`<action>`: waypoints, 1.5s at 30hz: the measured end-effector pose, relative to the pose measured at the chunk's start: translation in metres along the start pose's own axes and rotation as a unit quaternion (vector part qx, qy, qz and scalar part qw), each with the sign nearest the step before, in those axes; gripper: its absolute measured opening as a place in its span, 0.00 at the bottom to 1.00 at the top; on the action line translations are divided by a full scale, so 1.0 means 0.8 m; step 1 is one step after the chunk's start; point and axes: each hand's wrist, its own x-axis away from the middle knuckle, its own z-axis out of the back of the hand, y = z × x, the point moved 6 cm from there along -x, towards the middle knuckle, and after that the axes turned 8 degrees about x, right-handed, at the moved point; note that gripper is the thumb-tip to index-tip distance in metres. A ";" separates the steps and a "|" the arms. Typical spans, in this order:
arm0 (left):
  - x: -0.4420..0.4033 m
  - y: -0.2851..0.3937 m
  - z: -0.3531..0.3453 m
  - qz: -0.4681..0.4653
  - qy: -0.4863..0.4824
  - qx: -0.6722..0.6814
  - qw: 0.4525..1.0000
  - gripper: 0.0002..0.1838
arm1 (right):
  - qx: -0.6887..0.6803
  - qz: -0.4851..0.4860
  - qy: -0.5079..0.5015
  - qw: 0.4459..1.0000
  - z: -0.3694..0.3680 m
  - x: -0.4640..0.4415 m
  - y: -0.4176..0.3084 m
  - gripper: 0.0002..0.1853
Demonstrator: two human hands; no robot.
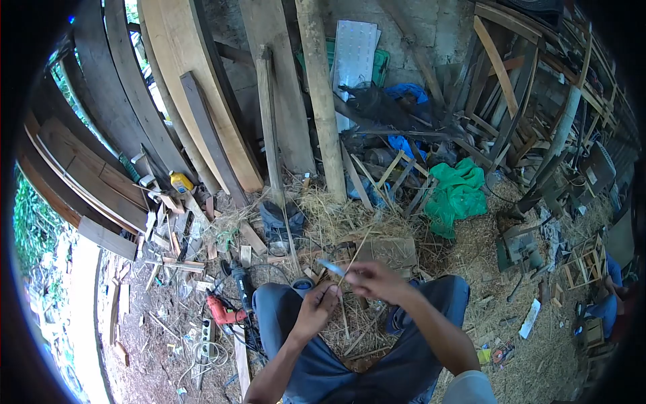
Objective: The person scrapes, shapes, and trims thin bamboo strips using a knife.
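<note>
My left hand (pixel 317 308) is closed, its thumb and fingers pinching a thin wooden strip (pixel 364 241) that slants up and away between my knees. My right hand (pixel 378 281) is wrapped round the handle of a knife (pixel 330 267). The pale blade points left, just above my left hand and close to the strip; whether it touches the wood I cannot tell. Below the hands, another narrow strip (pixel 345 320) hangs or lies over the straw. The knife's handle is hidden by my fingers.
A red power drill (pixel 223 311) and a dark angle grinder (pixel 240 283) lie left of my knees, near a power strip (pixel 206 333) with a cord. Planks (pixel 192 87) lean at the back. Green netting (pixel 457 195) lies ahead. A person (pixel 609 296) sits at far right.
</note>
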 end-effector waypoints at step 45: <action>0.010 0.049 -0.006 -0.208 0.051 -0.310 0.926 0.05 | -0.119 0.002 0.015 0.993 0.044 -0.003 -0.005 0.13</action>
